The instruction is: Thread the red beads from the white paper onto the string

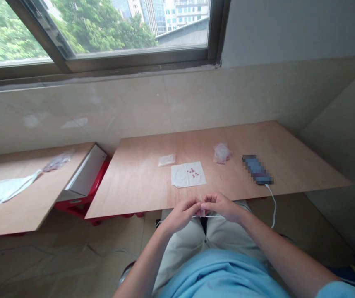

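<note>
Packet (202,212) with reddish contents, lower centre, is pinched by left hand (183,212) and right hand (221,205) — how full, I cannot tell. Red pieces (192,171) lie loose on the white sheet (179,176) above, so work appears unfinished. The near edge of the tabletop (134,178) runs beside the hands — bare wood stretching left, phone (257,169) at centre right.

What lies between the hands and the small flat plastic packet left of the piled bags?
The white sheet, with small red pieces on its right half; the head view shows this.
</note>
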{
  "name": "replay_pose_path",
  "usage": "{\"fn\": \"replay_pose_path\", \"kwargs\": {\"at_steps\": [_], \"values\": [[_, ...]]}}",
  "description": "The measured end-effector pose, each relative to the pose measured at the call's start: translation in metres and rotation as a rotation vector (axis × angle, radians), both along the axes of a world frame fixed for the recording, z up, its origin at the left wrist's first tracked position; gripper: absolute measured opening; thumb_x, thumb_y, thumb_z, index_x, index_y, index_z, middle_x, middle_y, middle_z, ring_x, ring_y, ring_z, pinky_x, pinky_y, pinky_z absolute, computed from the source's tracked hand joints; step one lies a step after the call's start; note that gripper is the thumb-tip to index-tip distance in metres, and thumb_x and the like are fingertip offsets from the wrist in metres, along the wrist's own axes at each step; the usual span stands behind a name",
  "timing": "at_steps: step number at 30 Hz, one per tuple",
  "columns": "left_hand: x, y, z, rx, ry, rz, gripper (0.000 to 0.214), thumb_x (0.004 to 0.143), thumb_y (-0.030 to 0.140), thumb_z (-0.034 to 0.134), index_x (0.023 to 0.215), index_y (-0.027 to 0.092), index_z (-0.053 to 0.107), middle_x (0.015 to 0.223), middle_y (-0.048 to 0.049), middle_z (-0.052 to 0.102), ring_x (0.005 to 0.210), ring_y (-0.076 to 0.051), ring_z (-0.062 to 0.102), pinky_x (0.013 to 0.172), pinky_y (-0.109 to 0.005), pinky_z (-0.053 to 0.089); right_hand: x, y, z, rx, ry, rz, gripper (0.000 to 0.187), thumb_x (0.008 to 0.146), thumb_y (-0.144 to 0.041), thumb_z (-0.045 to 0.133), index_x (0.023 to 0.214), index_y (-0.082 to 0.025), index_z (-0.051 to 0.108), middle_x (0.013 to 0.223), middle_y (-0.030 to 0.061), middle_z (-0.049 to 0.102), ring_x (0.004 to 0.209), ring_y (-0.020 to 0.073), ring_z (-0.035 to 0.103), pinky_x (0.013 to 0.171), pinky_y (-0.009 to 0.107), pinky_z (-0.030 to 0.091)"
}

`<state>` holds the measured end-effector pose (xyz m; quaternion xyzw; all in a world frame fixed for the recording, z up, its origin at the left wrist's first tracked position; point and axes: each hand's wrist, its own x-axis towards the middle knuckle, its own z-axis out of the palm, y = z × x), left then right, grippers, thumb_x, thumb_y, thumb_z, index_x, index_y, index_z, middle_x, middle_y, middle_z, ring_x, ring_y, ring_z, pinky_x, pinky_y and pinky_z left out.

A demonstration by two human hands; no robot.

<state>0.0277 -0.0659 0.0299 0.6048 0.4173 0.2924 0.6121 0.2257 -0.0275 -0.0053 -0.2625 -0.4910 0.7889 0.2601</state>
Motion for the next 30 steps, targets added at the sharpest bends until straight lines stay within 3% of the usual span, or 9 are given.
{"fn": "replay_pose_path", "kwargs": {"at_steps": [16, 22, 30], "values": [[0.003, 0.001, -0.01, -0.039, -0.091, -0.005, 0.033, 0.099, 0.043, 0.051, 0.082, 0.015, 0.059, 0.081, -0.0042, 0.065, 0.078, -0.015, 0.059, 0.076, -0.028, 0.045, 0.0, -0.001, -0.016, -0.046, 0.086, -0.013, 0.019, 0.08, -0.033, 0.074, 0.076, -0.017, 0.065, 0.073, 0.0031, 0.07, 0.072, 0.0177, 0.067, 0.075, 0.033, 0.052], [0.006, 0.002, -0.01, -0.05, -0.157, 0.066, 0.035, 0.097, 0.047, 0.054, 0.082, 0.015, 0.057, 0.081, -0.0035, 0.064, 0.077, -0.014, 0.059, 0.076, -0.027, 0.046, -0.002, 0.0, -0.009, -0.066, 0.142, -0.061, 0.018, 0.079, -0.031, 0.072, 0.071, -0.018, 0.063, 0.075, 0.0027, 0.068, 0.076, 0.0182, 0.066, 0.074, 0.032, 0.052], [0.004, 0.007, -0.023, 0.128, 0.089, 0.248, 0.038, 0.095, 0.046, 0.055, 0.072, 0.016, 0.053, 0.068, -0.0003, 0.058, 0.065, -0.013, 0.054, 0.063, -0.025, 0.042, 0.008, 0.016, -0.002, 0.123, -0.156, -0.115, 0.011, 0.077, -0.024, 0.065, 0.068, -0.018, 0.064, 0.068, 0.0011, 0.069, 0.063, 0.0139, 0.06, 0.064, 0.026, 0.047]]}}
